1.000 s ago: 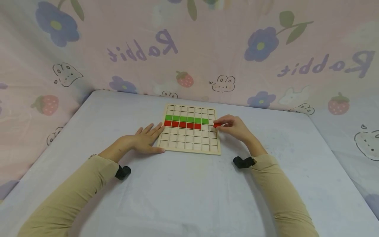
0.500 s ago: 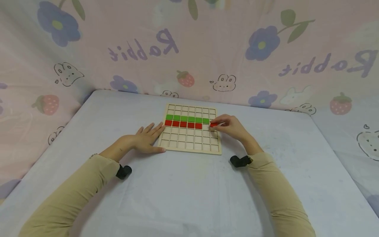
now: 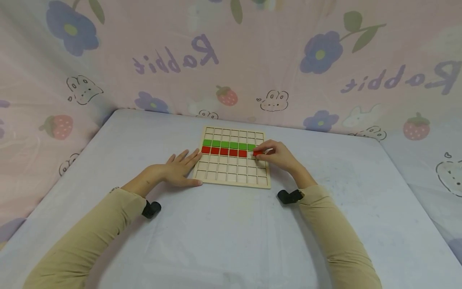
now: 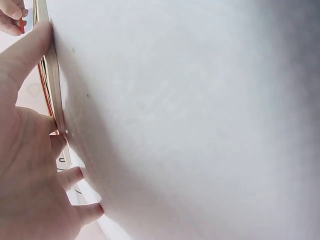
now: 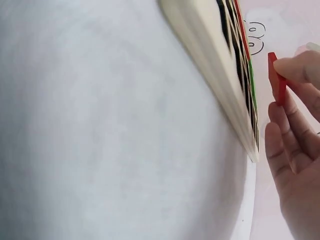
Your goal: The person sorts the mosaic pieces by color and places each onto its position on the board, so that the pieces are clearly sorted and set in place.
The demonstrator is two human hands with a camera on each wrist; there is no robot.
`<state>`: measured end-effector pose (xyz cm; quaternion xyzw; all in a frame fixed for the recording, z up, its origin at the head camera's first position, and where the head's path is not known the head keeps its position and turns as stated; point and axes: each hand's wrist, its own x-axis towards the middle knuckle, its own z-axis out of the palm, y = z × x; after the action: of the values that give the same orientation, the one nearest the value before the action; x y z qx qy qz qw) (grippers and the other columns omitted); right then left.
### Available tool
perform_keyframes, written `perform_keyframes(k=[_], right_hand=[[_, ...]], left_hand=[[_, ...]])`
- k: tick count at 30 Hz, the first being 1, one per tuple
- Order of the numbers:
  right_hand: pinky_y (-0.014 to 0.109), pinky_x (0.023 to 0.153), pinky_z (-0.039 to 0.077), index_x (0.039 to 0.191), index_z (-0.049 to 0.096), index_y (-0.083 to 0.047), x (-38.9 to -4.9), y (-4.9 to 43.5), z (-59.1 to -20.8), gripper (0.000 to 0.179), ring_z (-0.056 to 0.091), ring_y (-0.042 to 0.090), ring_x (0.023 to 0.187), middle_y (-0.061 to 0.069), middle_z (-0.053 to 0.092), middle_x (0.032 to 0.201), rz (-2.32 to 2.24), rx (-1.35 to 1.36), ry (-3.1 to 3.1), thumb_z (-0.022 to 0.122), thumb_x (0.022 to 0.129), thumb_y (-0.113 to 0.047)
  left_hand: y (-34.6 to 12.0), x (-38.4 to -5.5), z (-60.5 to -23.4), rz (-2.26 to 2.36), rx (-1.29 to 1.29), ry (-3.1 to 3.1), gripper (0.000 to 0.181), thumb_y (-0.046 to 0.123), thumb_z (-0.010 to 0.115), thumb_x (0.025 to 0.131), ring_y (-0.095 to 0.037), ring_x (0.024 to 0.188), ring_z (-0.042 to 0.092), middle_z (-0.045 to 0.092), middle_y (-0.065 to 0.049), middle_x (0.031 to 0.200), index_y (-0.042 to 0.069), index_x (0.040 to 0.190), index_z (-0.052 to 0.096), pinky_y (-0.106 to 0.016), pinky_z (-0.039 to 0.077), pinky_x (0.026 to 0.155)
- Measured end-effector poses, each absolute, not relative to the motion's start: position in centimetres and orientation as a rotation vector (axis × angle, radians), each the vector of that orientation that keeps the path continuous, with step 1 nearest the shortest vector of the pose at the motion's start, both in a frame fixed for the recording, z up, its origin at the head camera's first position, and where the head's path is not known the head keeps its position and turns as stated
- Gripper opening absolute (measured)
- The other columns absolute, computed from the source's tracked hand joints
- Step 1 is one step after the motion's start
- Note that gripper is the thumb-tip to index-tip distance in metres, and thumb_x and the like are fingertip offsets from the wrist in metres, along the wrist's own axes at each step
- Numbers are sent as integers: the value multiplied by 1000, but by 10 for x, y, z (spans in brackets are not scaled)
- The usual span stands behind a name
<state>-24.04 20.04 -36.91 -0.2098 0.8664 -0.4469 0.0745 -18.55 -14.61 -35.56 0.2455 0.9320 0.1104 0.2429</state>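
Observation:
A wooden grid board lies flat on the table, divided into small square cells. One row holds several green tiles, and the row in front of it several red tiles. My left hand rests at the board's left side, fingers spread, with thumb and fingertips touching its edge. Between thumb and fingers my right hand pinches a single red tile, held over the right part of the red row. In the right wrist view that tile shows raised above the board, tilted.
A white-covered table surrounds the board. Behind it hangs a pink curtain printed with flowers, strawberries and rabbits. Each wrist carries a black camera mount, one at the left wrist and one at the right.
My right hand has moved left with the red tile, from the board's right edge to over the cells near the end of the red row. My left hand has stayed at the board's edge.

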Motion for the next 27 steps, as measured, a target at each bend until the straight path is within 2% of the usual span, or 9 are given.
perform_keyframes(k=[10,17,27], right_hand=[[26,78,44,110,71,-2,-241,197,-370,24,54,21,96,14,64,114,-1218,-639,2658,69,87,-8],[29,75,44,109,71,-3,-241,196,-370,23,54,20,88,13,64,112,-1200,-627,2633,68,87,-7],[30,79,45,111,71,-5,-243,193,-370,24,54,21,92,13,63,111,-1166,-573,2652,68,87,-8]], left_hand=[[-146,-186,-357,298,675,2550,92,52,52,94,-41,146,-9,-9,-11,162,7,155,0,-66,-2,112],[-145,-184,-353,293,671,2547,92,52,52,94,-41,147,-9,-9,-11,162,7,155,0,-65,-1,113],[-146,-184,-353,295,674,2548,92,51,53,94,-41,147,-9,-9,-11,162,7,155,0,-66,-1,113]])
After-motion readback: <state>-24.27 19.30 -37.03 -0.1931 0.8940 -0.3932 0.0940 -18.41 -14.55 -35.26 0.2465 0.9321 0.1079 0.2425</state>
